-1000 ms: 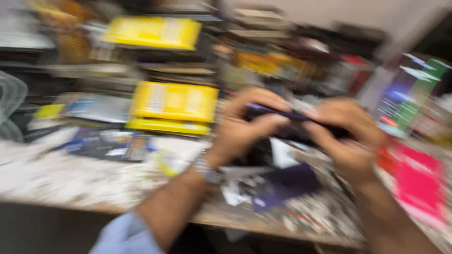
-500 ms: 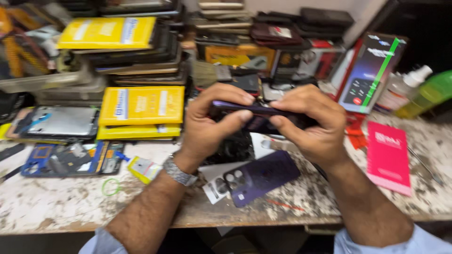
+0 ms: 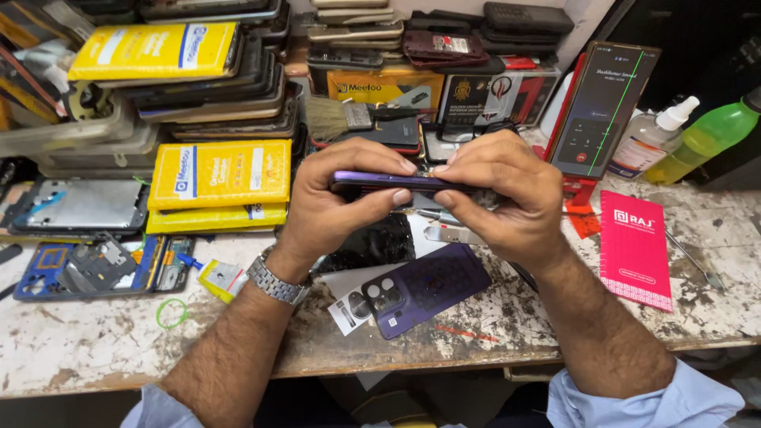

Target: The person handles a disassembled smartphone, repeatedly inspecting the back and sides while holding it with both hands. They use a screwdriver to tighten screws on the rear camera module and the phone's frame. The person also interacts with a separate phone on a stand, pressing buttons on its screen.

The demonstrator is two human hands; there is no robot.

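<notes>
Both my hands hold a thin purple phone body (image 3: pixel 380 180) edge-on above the workbench. My left hand (image 3: pixel 337 202) grips its left end, thumb below and fingers on top. My right hand (image 3: pixel 499 194) pinches the right end, fingertips meeting the left fingers at the middle. Directly below on the bench lies a purple phone back cover (image 3: pixel 424 289) with camera cutouts, beside a dark screen panel (image 3: pixel 372 246) and a small metal tool (image 3: pixel 448 234).
Yellow boxes (image 3: pixel 218 178) and stacked phones stand at the back left. An opened phone frame (image 3: pixel 95 265) lies at left. A lit phone (image 3: pixel 602 107) leans at back right, near a white bottle (image 3: pixel 654 135), green bottle (image 3: pixel 705 143) and pink booklet (image 3: pixel 634 246).
The view has steadied from a blur and shifted. My hands stay closed on the phone body, with the fingertips now meeting at its middle.
</notes>
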